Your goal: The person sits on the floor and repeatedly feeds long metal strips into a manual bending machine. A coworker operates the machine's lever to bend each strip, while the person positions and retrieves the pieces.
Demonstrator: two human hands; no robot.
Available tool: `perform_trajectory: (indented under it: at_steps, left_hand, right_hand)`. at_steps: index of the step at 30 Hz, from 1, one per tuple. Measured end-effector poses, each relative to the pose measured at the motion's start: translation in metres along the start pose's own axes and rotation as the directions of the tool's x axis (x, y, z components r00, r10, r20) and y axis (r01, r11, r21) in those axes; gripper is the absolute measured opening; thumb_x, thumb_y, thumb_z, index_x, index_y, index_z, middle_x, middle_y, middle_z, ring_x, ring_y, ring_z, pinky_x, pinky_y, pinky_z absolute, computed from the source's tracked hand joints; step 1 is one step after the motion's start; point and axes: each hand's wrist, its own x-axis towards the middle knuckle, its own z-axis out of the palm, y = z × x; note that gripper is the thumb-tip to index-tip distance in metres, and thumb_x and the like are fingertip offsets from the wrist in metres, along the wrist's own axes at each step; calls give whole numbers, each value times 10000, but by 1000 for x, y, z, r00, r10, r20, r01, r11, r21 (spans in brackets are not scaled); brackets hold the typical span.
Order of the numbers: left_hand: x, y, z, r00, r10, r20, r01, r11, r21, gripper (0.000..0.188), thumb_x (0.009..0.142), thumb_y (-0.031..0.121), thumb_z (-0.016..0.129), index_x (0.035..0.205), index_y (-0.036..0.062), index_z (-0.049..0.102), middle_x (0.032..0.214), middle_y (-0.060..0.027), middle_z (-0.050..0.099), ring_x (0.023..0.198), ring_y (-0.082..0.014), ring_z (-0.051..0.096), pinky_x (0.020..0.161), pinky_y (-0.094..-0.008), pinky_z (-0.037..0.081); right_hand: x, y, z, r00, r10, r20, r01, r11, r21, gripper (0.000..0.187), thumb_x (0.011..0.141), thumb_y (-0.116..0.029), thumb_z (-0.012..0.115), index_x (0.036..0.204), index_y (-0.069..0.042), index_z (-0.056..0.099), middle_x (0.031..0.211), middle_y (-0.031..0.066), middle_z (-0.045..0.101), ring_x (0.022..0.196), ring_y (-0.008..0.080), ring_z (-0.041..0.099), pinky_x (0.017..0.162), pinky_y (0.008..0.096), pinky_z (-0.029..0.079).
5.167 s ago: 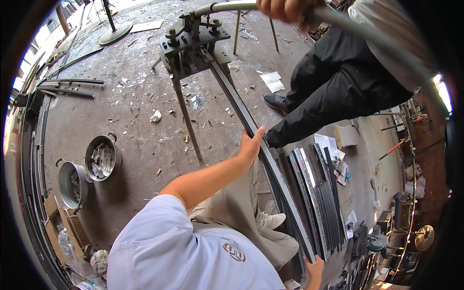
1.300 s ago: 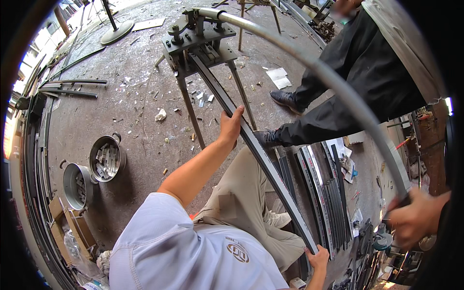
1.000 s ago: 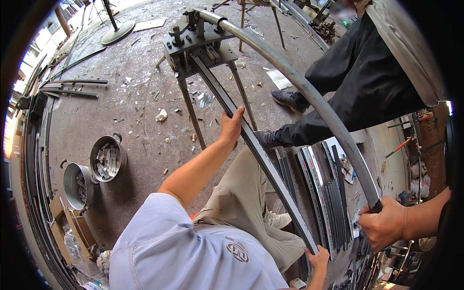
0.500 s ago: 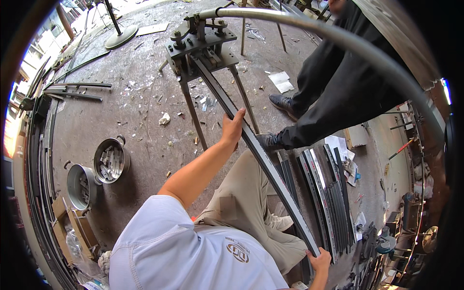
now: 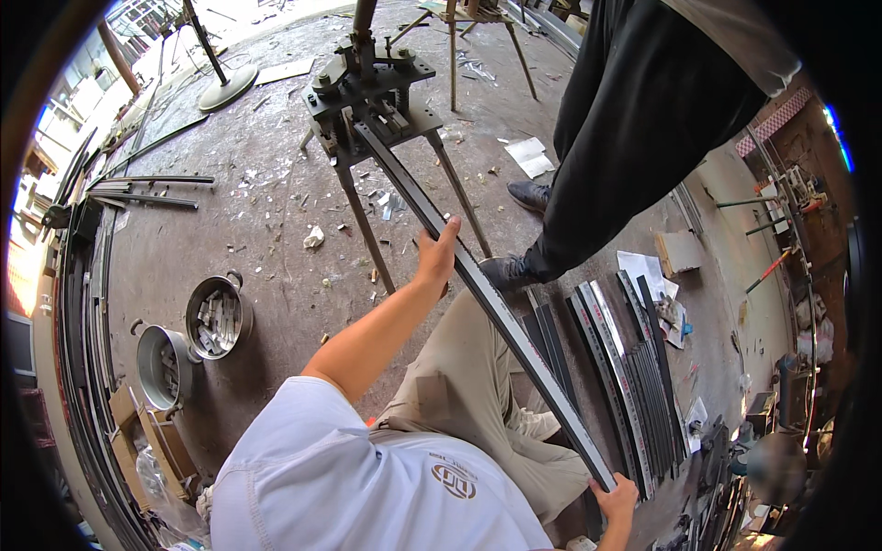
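Observation:
A long, narrow metal profile (image 5: 516, 338), black-edged with a pale face, runs diagonally across my lap. Its far end sits in the jaws of a dark punch press (image 5: 377, 92) standing on metal legs. My left hand (image 5: 438, 252) is closed around the bar partway along it, thumb on top. At the near end, my right hand (image 5: 616, 497) grips the bar's tip, fingers partly hidden beneath. The press lever (image 5: 364, 16) points away at the top edge, its end out of view.
A co-worker in dark trousers (image 5: 616, 138) stands right of the press. Black and silver profiles (image 5: 614, 367) lie on the floor to my right. Two metal pots (image 5: 165, 365) with small cut pieces stand left. Scraps litter the floor; long bars (image 5: 78, 303) line the left side.
The press lever, which arched across to the upper right, has swung away to the top edge. The co-worker's upper body and legs have shifted slightly. My hands keep hold of the profile.

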Motion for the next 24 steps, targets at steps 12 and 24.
perform_trajectory:
  at_steps: [12,24]
  left_hand:
    - [-167,6,75,677,-408,612,344,911,226,870,889,597,776,1411,-37,490,1317,-174,654,1143,-273,686,972,-423,604]
    - [-241,-60,80,201,-267,942,-44,959,281,569,968,456,758,1273,8,584,1078,-91,704,999,-164,670,900,-325,552]
  right_hand:
    - [10,-10,-40,950,-110,-292,94,993,-68,605,654,-307,941,1140,-75,668,1019,164,692,970,419,627,863,507,491]
    - [31,95,-115,675,-76,-733,-13,993,-115,602,846,-515,833,1144,-4,721,1064,184,741,938,405,706,847,473,569]
